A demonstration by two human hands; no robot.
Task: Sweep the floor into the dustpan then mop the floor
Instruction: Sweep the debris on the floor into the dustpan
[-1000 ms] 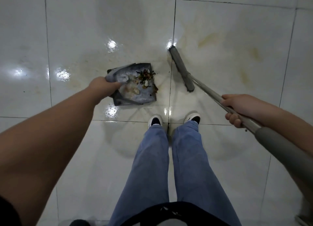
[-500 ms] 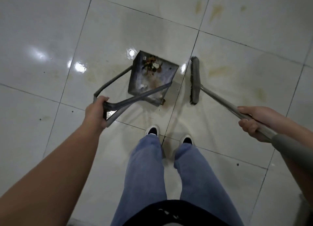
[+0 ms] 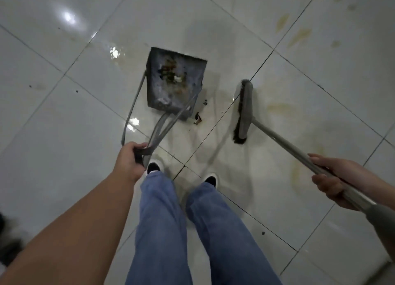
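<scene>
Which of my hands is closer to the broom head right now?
Right. The right hand grips the broom's pole, below and right of the broom head; the left hand holds the dustpan handle, farther left.

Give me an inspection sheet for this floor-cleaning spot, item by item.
Surface: glossy white tile floor, yellowish stains at right.
Job's things: dustpan holding swept dirt; broom head on the floor beside it.
Clutter: small scraps lying outside the dustpan by its near corner; dark specks on tiles.
Grips: left hand grips the dustpan handle; right hand holds the broom pole.
Cables: nothing seen.
Surroundings: the person's jeans and shoes; no mop seen.
</scene>
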